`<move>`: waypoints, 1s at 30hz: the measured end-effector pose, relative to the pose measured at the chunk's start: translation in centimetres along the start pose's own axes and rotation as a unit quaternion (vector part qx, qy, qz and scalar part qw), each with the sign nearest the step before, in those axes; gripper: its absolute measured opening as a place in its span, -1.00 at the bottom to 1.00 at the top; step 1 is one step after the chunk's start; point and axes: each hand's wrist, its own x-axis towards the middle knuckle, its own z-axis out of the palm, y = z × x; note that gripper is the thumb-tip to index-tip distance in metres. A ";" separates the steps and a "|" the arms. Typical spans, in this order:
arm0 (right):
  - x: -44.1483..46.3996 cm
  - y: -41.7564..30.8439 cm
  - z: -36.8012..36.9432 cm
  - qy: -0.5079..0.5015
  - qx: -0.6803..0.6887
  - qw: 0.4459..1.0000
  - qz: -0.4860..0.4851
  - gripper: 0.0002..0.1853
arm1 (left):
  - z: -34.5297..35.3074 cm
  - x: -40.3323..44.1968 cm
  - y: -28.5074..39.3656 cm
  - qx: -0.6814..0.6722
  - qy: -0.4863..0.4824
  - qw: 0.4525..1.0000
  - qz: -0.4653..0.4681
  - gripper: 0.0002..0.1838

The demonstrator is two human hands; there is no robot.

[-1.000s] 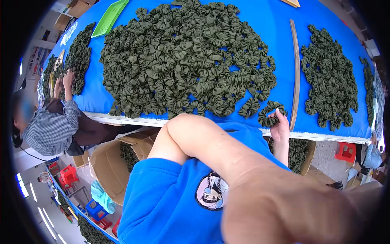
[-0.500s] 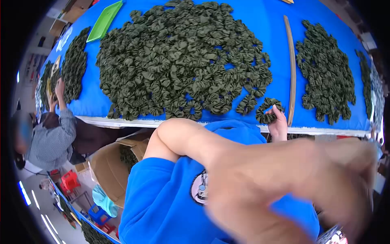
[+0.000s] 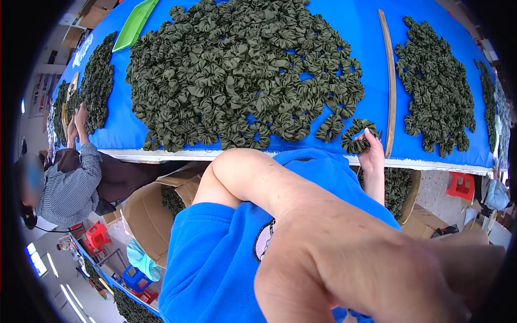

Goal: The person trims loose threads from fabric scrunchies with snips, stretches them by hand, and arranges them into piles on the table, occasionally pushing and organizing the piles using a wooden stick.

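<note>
A dark green fabric scrunchie (image 3: 353,131) is at the table's near edge, its side pinched between the thumb and fingers of my right hand (image 3: 372,152). A small dark tip shows beside those fingers; I cannot make out what it belongs to. My left hand (image 3: 388,269) looms large and blurred close to the camera, its forearm crossing my blue shirt. Its fingers are mostly cut off or smeared. Left of the held scrunchie lies a single scrunchie (image 3: 329,128), beside a broad heap of scrunchies (image 3: 231,75) on the blue tabletop (image 3: 355,32).
A wooden strip (image 3: 387,81) separates the heap from another scrunchie pile (image 3: 433,89). A green tray (image 3: 134,24) lies at the back left. A co-worker (image 3: 70,183) handles things at the left. Cardboard boxes (image 3: 148,223) stand below the table edge.
My left hand has shifted lower and further right near the camera, uncovering a box and a red stool. My right hand still holds the scrunchie. The view has tilted slightly.
</note>
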 end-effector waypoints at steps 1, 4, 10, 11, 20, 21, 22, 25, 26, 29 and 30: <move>0.1 0.0 0.0 -0.002 -0.001 1.000 0.000 -0.86 | 0.0 -0.1 -0.1 0.006 0.007 1.000 0.002 -0.72; 0.2 -0.1 -0.2 -0.005 -0.004 1.000 0.000 -0.86 | 1.2 -1.4 -0.2 0.020 0.025 0.999 0.011 -0.73; 0.4 -0.4 -0.9 -0.008 -0.012 1.000 -0.002 -0.85 | 0.0 -1.8 -0.2 0.046 0.062 0.997 0.028 -0.72; 0.5 -0.4 -1.1 -0.009 -0.014 1.000 -0.001 -0.85 | -0.9 -1.0 -0.9 0.050 0.069 0.996 0.031 -0.72; 6.8 -14.2 -7.9 -0.015 -0.063 0.973 -0.223 -0.66 | -4.0 -4.3 1.2 0.033 0.113 0.992 0.039 -0.71; 7.4 -17.3 -9.1 -0.030 -0.069 0.954 -0.291 -0.60 | -6.4 -6.1 1.9 0.018 0.145 0.989 0.020 -0.74; 7.8 -20.4 -9.7 0.069 -0.052 0.957 -0.278 -0.58 | -7.8 -8.0 3.0 0.116 0.258 0.958 -0.046 -0.65; 9.4 -21.2 -10.5 0.124 -0.157 0.950 -0.242 -0.59 | -13.1 -15.6 3.1 0.278 0.460 0.837 -0.104 -0.81; 8.3 -19.3 -8.4 0.104 -0.282 0.915 -0.268 -0.63 | -13.1 -17.6 2.7 0.351 0.531 0.760 -0.132 -0.84; 5.9 -8.7 -3.3 -0.058 -0.553 0.790 -0.258 -0.71 | -13.8 -23.7 1.8 0.256 0.611 0.739 -0.121 -0.89; 6.4 -3.7 -3.6 -0.096 -0.565 0.785 -0.236 -0.67 | -13.6 -24.6 1.2 0.232 0.621 0.740 -0.110 -0.88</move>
